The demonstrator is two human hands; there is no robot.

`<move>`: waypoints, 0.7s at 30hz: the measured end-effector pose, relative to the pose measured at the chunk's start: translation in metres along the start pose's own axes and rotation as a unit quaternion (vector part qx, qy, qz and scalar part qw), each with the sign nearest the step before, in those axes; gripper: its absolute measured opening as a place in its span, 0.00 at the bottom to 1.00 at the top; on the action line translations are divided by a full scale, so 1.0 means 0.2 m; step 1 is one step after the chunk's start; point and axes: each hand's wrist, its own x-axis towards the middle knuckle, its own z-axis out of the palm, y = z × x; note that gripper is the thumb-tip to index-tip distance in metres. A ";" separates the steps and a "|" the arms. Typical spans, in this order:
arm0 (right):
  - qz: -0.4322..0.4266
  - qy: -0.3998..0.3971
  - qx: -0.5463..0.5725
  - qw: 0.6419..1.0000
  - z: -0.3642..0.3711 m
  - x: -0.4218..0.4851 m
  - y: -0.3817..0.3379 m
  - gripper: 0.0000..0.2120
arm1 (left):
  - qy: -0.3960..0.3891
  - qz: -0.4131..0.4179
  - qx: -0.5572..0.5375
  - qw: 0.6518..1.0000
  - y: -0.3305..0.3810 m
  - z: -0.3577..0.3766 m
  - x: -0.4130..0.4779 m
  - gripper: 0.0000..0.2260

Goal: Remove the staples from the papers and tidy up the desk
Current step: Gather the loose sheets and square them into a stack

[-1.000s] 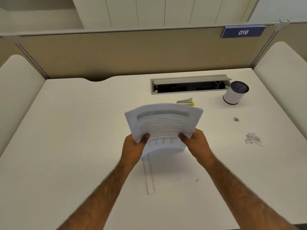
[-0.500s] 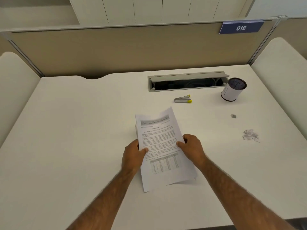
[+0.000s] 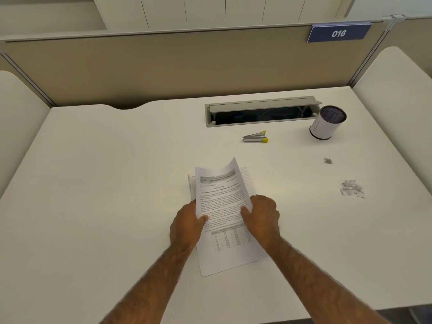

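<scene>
Papers (image 3: pixel 222 202) lowered onto the counter (image 3: pixel 112 183)
My left hand (image 3: pixel 187 224) and right hand (image 3: pixel 263 213) pinch their edges; scraps (image 3: pixel 351 188) await clearing.

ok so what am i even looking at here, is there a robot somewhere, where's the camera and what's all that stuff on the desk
There is no robot. These are a person's two bare hands, seen from a camera worn on the head that looks forward and down. The left hand and right hand grip a stack of printed papers by its sides, above the white desk. Farther back lie a small yellow-tipped metal tool, a white cup, a tiny grey heap and torn paper scraps.
</scene>
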 end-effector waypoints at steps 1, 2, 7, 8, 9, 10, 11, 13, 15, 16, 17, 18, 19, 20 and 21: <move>0.000 -0.001 0.004 1.000 0.00 0.01 0.00 0.15 | -0.001 -0.001 0.005 1.000 0.00 0.00 0.00 0.20; -0.001 -0.005 0.004 1.000 -0.01 0.01 0.00 0.15 | -0.001 -0.002 0.010 1.000 0.00 0.00 0.00 0.20; -0.021 -0.023 -0.047 0.998 -0.02 0.01 0.00 0.22 | -0.004 -0.004 0.039 0.999 0.00 0.00 0.00 0.22; -0.025 -0.027 -0.063 0.997 -0.01 0.01 0.00 0.25 | -0.004 -0.004 0.044 0.999 0.00 0.00 0.00 0.22; -0.028 -0.033 -0.078 0.996 0.00 0.00 0.01 0.28 | -0.004 -0.004 0.049 0.999 0.00 0.00 0.00 0.22; -0.033 -0.037 -0.090 0.995 0.02 0.00 0.03 0.31 | -0.004 -0.001 0.052 0.999 0.00 0.00 0.01 0.22; -0.040 -0.035 -0.097 0.994 0.03 0.00 0.04 0.33 | -0.004 0.000 0.055 0.998 0.00 0.00 0.01 0.22; -0.050 -0.029 -0.093 0.994 0.04 0.00 0.05 0.34 | -0.003 0.001 0.063 0.998 0.00 0.00 0.01 0.22; -0.061 -0.031 -0.075 0.995 0.03 -0.01 0.04 0.35 | -0.001 0.002 0.066 0.998 0.00 0.00 0.01 0.22; -0.066 -0.038 -0.061 0.995 0.03 0.00 0.04 0.35 | 0.000 0.003 0.068 0.998 -0.01 0.00 0.01 0.22; -0.068 -0.050 -0.033 0.996 0.02 0.00 0.04 0.35 | 0.000 0.002 0.070 0.998 -0.01 0.00 0.01 0.22; -0.066 -0.066 0.022 0.995 0.01 0.00 0.04 0.33 | 0.000 0.002 0.069 0.998 -0.01 0.00 0.02 0.22; -0.061 -0.079 0.102 0.990 -0.02 0.00 0.03 0.31 | -0.001 0.001 0.068 0.998 -0.01 0.00 0.02 0.22; -0.050 -0.082 0.192 0.977 -0.04 0.01 0.02 0.28 | -0.002 -0.002 0.067 0.998 -0.01 0.00 0.02 0.22; -0.025 -0.076 0.269 0.960 -0.07 0.02 0.02 0.26 | -0.002 -0.005 0.068 0.998 -0.01 0.00 0.02 0.22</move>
